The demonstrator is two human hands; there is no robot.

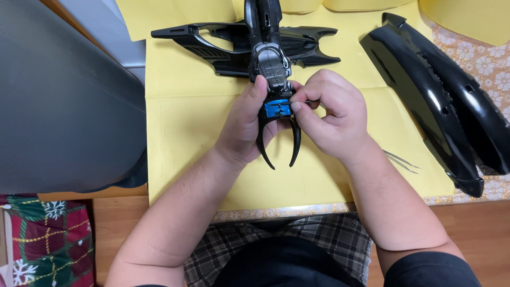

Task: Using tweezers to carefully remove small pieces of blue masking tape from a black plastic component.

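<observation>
A black model aircraft point(268, 42) with swept wings lies on yellow paper point(180, 106), its nose with two curved black prongs point(278, 142) pointing at me. My left hand point(241, 125) grips the nose from the left, thumb on top of the body. My right hand point(332, 114) pinches at a small blue part point(277, 109) set in the nose, fingertips pressed against its right side. Whether those fingers hold a tool or a small piece is hidden.
Two long glossy black curved shell parts point(430, 90) lie at the right on the yellow paper and a floral tablecloth point(491, 66). Metal tweezers point(401, 160) lie beside my right forearm. A large dark grey object point(64, 106) fills the left. A plaid cloth with snowflakes point(48, 242) sits bottom left.
</observation>
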